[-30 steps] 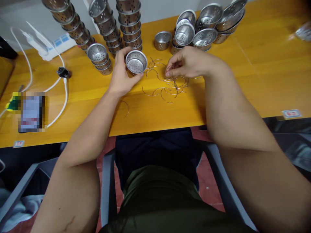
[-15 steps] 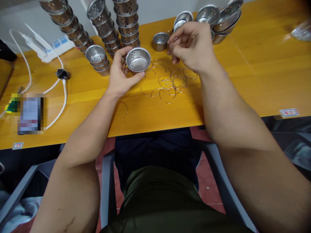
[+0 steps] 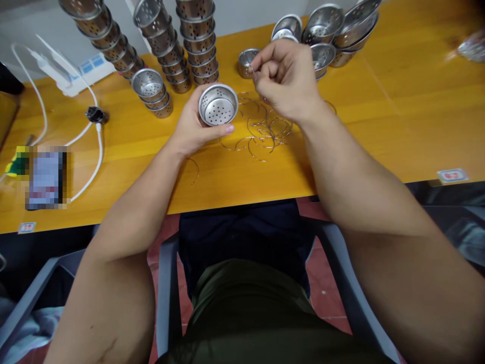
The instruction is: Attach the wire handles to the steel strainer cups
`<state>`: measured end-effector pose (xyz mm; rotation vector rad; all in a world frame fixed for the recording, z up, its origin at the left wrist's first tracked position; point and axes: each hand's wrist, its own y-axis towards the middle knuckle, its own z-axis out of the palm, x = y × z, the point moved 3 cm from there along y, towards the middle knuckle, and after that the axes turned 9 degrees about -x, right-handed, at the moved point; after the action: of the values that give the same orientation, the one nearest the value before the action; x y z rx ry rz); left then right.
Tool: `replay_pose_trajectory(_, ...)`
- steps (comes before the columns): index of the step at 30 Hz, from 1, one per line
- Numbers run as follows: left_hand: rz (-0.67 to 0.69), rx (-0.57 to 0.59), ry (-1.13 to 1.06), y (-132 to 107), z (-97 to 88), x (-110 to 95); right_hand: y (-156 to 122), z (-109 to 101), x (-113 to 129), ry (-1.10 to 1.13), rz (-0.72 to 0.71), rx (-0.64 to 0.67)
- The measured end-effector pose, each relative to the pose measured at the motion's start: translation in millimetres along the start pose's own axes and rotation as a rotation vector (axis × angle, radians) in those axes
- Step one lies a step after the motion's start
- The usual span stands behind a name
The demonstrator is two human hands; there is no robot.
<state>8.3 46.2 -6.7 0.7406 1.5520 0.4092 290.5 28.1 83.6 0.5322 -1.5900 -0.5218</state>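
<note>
Head view: your left hand (image 3: 193,126) holds a perforated steel cup (image 3: 218,104) just above the table (image 3: 397,126), roughly mid-width and about halfway between the near and far edges. Fingers are curled round the cup's underside and near wall, with the thumb on the left side of the rim. The cup's mouth faces up towards you, and the holes in its bottom are visible.

Your right hand (image 3: 288,81) is raised just right of the cup and apart from it. Thumb and forefinger are pressed together on something thin, probably a wire ring (image 3: 253,72), but it is too small to be sure. The other fingers are loosely curled.

A loose pile of wire rings (image 3: 265,129) lies on the table under and in front of the right hand, just beside the cup. One stray wire ring (image 3: 195,169) sits alone nearer the near edge, below your left wrist.

Along the far edge there are three leaning stacks of perforated cups (image 3: 197,40) left of centre, with a short stack (image 3: 151,91) in front of them. A single small cup (image 3: 246,60) stands behind your right fingers. Nested strainer bowls (image 3: 341,25) sit towards the far right.

On the left side, a white cable (image 3: 94,146) runs across the table from a power strip (image 3: 76,76) at the far-left edge. A blurred-out item (image 3: 45,177) lies near the left near corner.

Below the near edge are your lap and a grey chair (image 3: 166,293).
</note>
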Motion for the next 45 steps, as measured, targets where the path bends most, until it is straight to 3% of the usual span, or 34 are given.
replay_pose_trajectory(15, 0.121, 0.026, -0.144, 2, 7.4, -21, -10, 11, 29, 0.058, -0.137, 0.063)
replay_pose_trajectory(18, 0.071, 0.041, -0.086, 1, 6.2, -24, -15, 15, 35, 0.053, -0.157, 0.112)
replay_pose_trajectory(34, -0.039, 0.113, 0.053, -13, 4.8, -12, -26, 27, 42, -0.278, 0.040, 0.145)
replay_pose_trajectory(41, -0.002, -0.034, 0.187, -13, 21.1, -27, -38, 47, 57, -0.245, 0.082, 0.043)
replay_pose_trajectory(45, -0.038, -0.041, 0.203, -12, 23.7, -35, -40, 51, 63, -0.213, 0.082, 0.048)
